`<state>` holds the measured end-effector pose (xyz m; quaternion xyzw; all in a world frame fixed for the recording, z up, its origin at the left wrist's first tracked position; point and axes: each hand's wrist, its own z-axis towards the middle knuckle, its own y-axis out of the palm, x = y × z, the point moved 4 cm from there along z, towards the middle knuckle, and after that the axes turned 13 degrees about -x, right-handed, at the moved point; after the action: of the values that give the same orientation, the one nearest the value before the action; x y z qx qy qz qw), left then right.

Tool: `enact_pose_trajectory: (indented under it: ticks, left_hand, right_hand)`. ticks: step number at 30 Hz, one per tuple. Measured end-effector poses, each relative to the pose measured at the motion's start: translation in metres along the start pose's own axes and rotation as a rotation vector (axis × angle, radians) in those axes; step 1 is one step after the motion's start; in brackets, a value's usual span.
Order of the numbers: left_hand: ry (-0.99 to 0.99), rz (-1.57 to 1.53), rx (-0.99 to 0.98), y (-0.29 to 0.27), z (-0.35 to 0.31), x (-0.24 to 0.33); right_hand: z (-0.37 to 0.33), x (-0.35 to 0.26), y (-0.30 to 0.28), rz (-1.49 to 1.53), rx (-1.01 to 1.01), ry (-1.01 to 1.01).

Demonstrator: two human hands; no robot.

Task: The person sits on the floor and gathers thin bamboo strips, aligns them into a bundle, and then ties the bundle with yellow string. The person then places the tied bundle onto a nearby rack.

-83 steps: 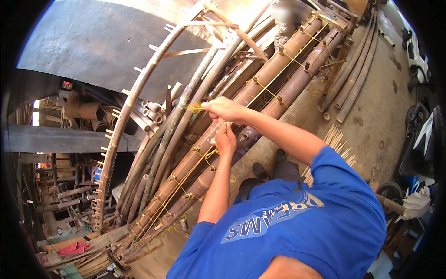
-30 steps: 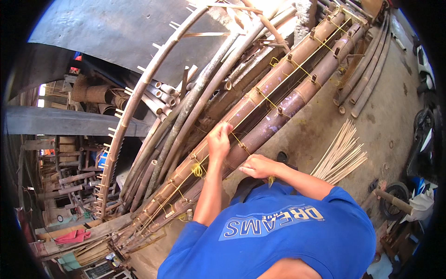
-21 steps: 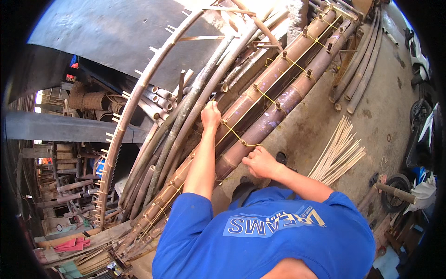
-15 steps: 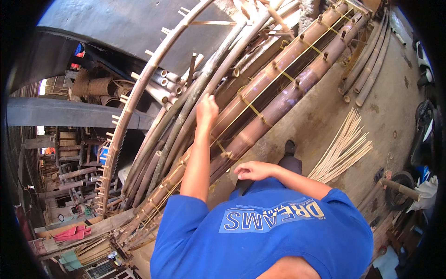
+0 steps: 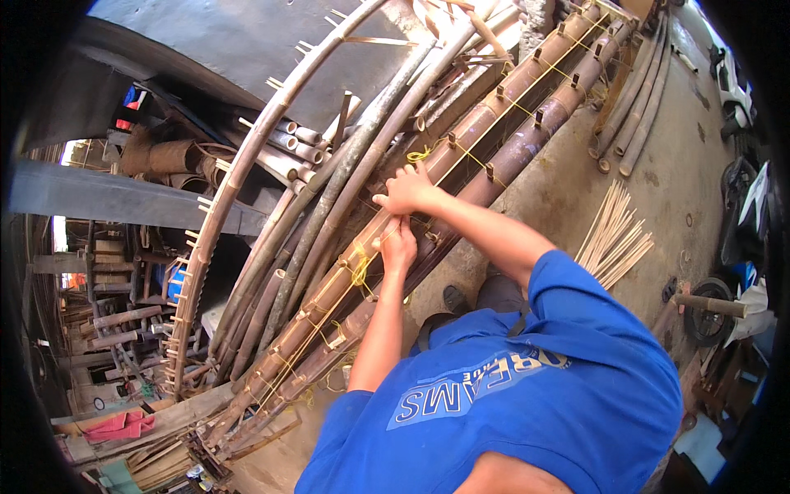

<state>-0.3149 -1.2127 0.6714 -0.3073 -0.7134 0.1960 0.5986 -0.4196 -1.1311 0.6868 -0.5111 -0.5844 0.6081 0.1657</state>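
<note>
Two long brown bamboo poles, the inner pole [image 5: 465,136] and the outer pole [image 5: 514,156], run diagonally side by side, studded with short pegs and crossed by yellow cord. My right hand [image 5: 409,189] lies over the inner pole, fingers spread and thumb out to the left. Just below it, my left hand [image 5: 398,245] is closed at the pole's inner edge; a small pale bit shows by its fingers, too hidden to name. Loose yellow cord [image 5: 360,267] hangs on the pole beside my left wrist. A small yellow coil [image 5: 420,155] sits just beyond my right fingertips.
A curved, pegged bamboo strip [image 5: 216,210] arches at left. Stacked bamboo poles [image 5: 354,169] lie between it and the pegged pair. Thin pale sticks [image 5: 613,239] and more bamboo poles [image 5: 638,107] rest on the floor at right. A wheel [image 5: 706,317] stands at far right.
My right hand has come up from beside my body onto the inner pole. My left hand has dropped lower along it. The view has shifted slightly, and loose yellow cord now shows.
</note>
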Motion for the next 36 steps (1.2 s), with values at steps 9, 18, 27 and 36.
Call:
enact_pose_trajectory:
  ticks: [9, 18, 27, 36]
  left_hand:
    - [0.031, 0.183, 0.241, -0.006, 0.0, -0.014]
    - [0.079, 0.064, 0.313, -0.071, 0.108, -0.033]
    - [0.07, 0.318, 0.213, -0.132, 0.009, -0.059]
    - [0.266, 0.021, 0.041, -0.104, -0.113, -0.148]
  right_hand:
    - [-0.168, -0.019, 0.056, 0.333, -0.271, -0.552]
    - [-0.166, -0.022, 0.084, 0.063, -0.165, -0.389]
    - [-0.188, -0.138, 0.18, 1.621, -0.852, 0.052]
    - [-0.088, -0.288, 0.054, 0.708, 0.104, -0.403]
